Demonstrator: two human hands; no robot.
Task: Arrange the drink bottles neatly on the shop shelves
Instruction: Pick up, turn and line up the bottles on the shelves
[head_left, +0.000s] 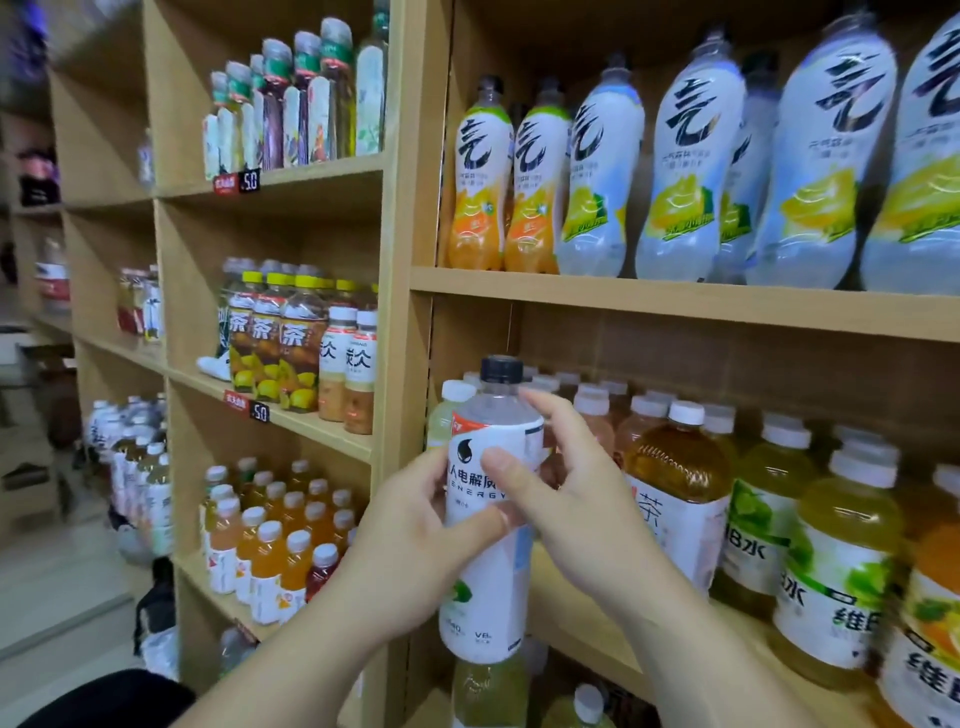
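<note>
Both hands hold one white-labelled bottle (488, 525) upright before the shelf (675, 301). The left hand (415, 540) grips its middle. The right hand (561, 488) pinches its label.

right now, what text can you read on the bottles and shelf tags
"ENERGY", "人电解": held bottle
"茶": yellow-capped tea bottles
"気": top-shelf bottles
"水": green-labelled bottles
"5", "0", dot unclear: black shelf tag
Too blurred to read: red tags, all finer print
</note>
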